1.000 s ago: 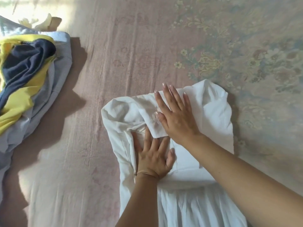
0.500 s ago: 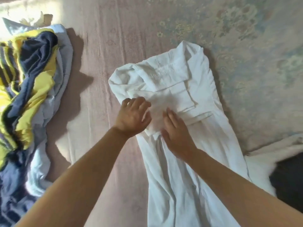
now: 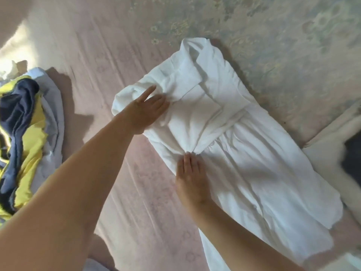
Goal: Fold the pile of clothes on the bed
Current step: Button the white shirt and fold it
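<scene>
Since half a second ago, both hands have spread apart along the white garment [image 3: 224,122]: the left hand [image 3: 145,109] has slid out to the bunched upper-left edge, and the right hand [image 3: 190,173] has dropped toward the gathered waist. Neither grip closes on cloth; the left lies flat with fingers extended, pressing the folded-in sleeve, and the right rests flat with straight fingertips touching the pucker at the waist.

The garment lies diagonally on the bed [image 3: 121,55], collar far, skirt trailing toward the near right. The remaining pile of clothes [image 3: 23,124], yellow, navy and pale blue, sits well apart at the left.

One risk, as I judge it: the loose folded panels on the chest could slide open if either palm lifts early, since only pressure pins them. The pucker at the waist may also set a crease into the next fold.

Bare sheet lies between garment and pile and beyond the collar. At the right the bed edge [image 3: 320,139] is near, and the hem lies close to it.
</scene>
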`<state>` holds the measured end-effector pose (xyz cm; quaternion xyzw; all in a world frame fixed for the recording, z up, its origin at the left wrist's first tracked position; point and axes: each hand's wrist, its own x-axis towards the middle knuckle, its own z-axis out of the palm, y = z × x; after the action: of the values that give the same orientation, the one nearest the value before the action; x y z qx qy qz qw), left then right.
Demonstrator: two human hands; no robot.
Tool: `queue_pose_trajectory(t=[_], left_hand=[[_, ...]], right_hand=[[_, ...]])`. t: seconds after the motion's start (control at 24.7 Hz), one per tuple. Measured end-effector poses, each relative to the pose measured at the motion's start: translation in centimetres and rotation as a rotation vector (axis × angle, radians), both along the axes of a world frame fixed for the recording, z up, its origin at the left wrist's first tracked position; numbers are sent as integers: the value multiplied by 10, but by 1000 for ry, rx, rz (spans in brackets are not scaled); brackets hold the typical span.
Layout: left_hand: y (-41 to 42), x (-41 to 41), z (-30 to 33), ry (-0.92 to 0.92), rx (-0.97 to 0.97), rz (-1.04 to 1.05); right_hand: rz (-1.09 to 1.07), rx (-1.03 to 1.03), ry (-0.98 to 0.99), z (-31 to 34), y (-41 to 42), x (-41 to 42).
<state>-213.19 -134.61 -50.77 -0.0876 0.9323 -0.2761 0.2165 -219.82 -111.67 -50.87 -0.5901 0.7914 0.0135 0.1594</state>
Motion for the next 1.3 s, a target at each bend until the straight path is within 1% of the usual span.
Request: queue_pose_trajectory(t=[0.04,0.08,0.12,0.2,0.24,0.28,0.36,0.41,0.45,0.53,0.57,0.61,0.65,0.69,0.73,0.77,0.81,0.85,0.97,1.01,1.09,1.18,1.22,1.3], left_hand=[[-3,-5,6,-4,113,34],[-7,-13,12,-6,223,90],[-11,-25,21,-36,309,162],[-25,-60,38,-104,407,286],[-31,-81,46,-125,434,324],[-37,-108,53,-139,431,355],[-46,-172,61,-119,347,354],[-48,-202,63,-62,312,352],[-50,-225,65,19,325,396],[-63,-250,62,253,401,532],[-71,-245,58,375,451,583],[-79,-238,54,435,518,635],[-87,-228,49,436,613,707],[-89,-216,45,384,704,809],[-88,-206,42,345,772,914],[-88,-201,38,359,825,995],[-88,-201,32,424,860,1038],[-88,-204,27,520,864,1053],[-85,-217,18,810,764,1063],[-85,-218,16,864,700,1045],[-85,-217,11,906,626,976],[-88,-218,10,971,590,918],[-92,-222,11,1000,544,900],[-101,-232,11,1001,452,883]], right_hand=[[1,-63,-53,1,-1,-9],[-48,-97,-182,6,-1,-20],[-161,-103,-339,13,-4,-33],[-478,30,-688,24,-8,-60],[-613,45,-850,29,-9,-74],[-738,21,-919,35,-12,-92],[-869,12,-918,45,-20,-142],[-895,55,-886,45,-23,-169],[-908,105,-869,42,-24,-194],[-935,127,-796,31,-27,-243],[-990,90,-740,26,-27,-258],[-996,80,-664,22,-27,-271],[-1017,43,-650,17,-27,-279],[-1030,10,-651,14,-25,-279],[-1017,2,-635,12,-23,-275],[-976,-27,-583,12,-21,-270],[-904,-44,-530,12,-19,-265],[-837,-29,-520,10,-16,-260],[-742,-24,-534,6,-15,-256],[-732,-46,-547,7,-17,-254],[-659,-57,-533,8,-20,-244],[-571,-65,-453,7,-21,-235],[-588,-87,-414,6,-21,-234],[-735,-150,-390,5,-23,-242]])
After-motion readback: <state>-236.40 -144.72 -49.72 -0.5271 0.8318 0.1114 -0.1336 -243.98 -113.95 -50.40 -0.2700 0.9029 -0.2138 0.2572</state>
